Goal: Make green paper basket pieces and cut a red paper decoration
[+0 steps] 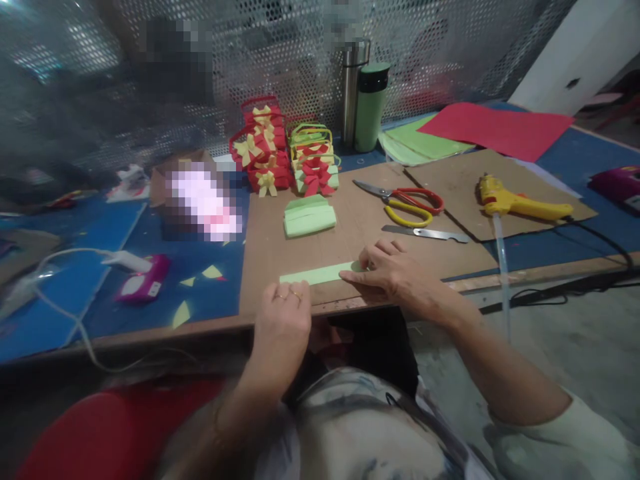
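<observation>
Head view — scissors (392, 195) and blade (424, 233) beyond green strip (323, 274).

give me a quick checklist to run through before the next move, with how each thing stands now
1. Long pale green paper strip laid out on the brown cardboard sheet: ok.
2. Bare left hand at one end of the strip, bare right hand at the other: ok.
3. Folded pale green paper piece clear of the strip: ok, it lies beyond it.
4. Metal scissors with red and yellow handles clear of both hands: ok.
5. Thin, flat silver metal tool well away from fingers: not ok, it lies just beyond the right hand.
6. Yellow plastic glue gun hot: cannot tell.
</observation>
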{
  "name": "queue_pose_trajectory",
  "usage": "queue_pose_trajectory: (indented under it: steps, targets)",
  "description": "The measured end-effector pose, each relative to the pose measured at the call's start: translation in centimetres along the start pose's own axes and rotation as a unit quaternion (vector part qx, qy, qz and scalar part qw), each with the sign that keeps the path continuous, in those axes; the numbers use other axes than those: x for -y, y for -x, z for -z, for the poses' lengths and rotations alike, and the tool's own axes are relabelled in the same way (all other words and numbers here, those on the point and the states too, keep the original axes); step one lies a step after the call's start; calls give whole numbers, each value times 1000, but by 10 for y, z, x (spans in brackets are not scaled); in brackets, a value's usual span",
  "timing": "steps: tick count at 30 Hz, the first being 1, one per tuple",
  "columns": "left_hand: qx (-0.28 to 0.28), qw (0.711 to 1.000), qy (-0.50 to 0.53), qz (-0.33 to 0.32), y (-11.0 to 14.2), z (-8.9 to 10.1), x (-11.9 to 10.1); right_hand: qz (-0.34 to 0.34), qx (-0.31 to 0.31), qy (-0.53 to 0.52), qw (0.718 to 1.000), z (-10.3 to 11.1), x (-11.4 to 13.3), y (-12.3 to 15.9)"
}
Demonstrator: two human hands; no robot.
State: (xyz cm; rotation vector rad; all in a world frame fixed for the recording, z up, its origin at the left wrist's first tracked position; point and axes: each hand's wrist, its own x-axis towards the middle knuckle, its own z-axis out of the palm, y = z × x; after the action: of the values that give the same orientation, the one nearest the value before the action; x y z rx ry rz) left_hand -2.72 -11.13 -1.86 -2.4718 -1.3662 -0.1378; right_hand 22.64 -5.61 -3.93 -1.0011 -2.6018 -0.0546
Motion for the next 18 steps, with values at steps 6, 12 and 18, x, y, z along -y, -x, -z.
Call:
queue_pose_trajectory:
  steps: [6, 12, 18]
  targets:
    - [1, 998, -66, -1, -3, 4, -11, -5, -5, 2, 1000, -2, 0, 1]
    - [16, 998, -54, 7, -6, 6, -13, -4, 6, 8, 1000, 0, 0, 1]
    - [-10, 998, -65, 16, -4, 1, -15, -6, 10, 11, 1000, -3, -1, 2]
